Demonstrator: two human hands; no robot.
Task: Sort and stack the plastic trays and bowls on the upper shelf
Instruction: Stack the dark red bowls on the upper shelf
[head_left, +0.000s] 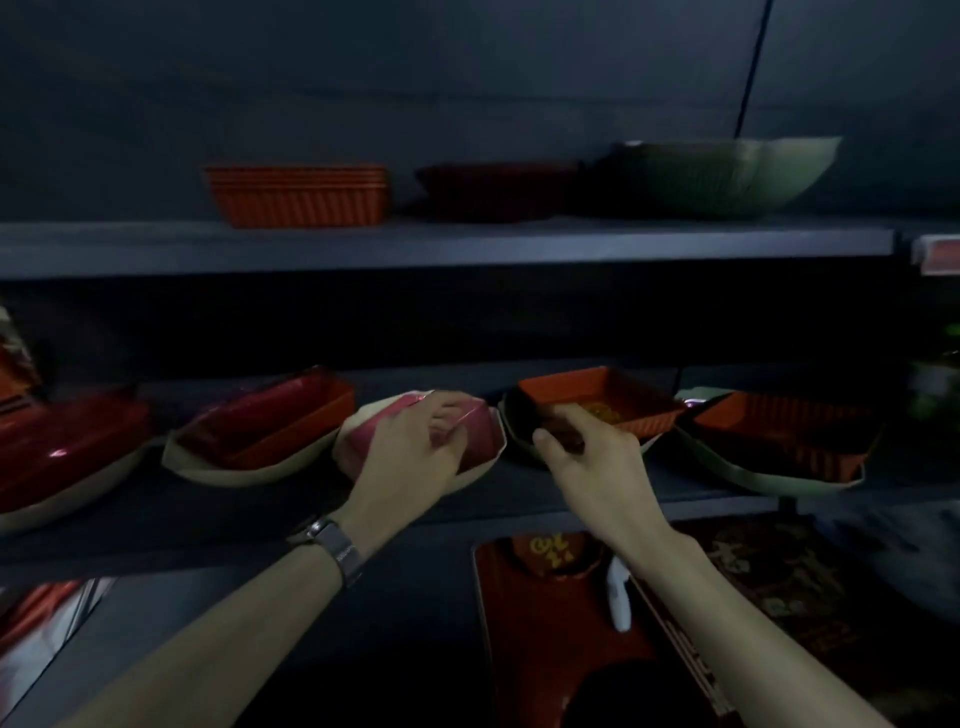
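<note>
- A person's left hand (410, 447) curls its fingers over a pink tray (467, 431) and grips it. The tray lies tilted inside a cream bowl (488, 457) on the middle shelf (208, 519).
- The right hand (587, 457), just beside the left but not touching it, closes its fingers on the near corner of an orange tray (602, 400). That tray sits in a dark green bowl (515, 423) directly beyond the hand.
- A metal-band watch (332, 540) circles the left wrist.
- To the left of the left hand, a red tray (270, 415) rests in a second cream bowl (234, 467). Farther left, another glossy red tray (67, 447) lies at the frame's edge.
- To the right of the right hand, a ribbed orange tray (779, 436) sits in a pale green bowl (753, 480).
- Above both hands, the upper shelf (415, 244) carries a stack of orange ribbed trays (298, 195) over the left hand, a dark red dish (493, 189) over the gap between the hands, and a large green bowl (727, 174) up and to the right.
- Below the right forearm lies a flat red tray with yellow characters (545, 613), and a small white object (618, 597) rests on it.
</note>
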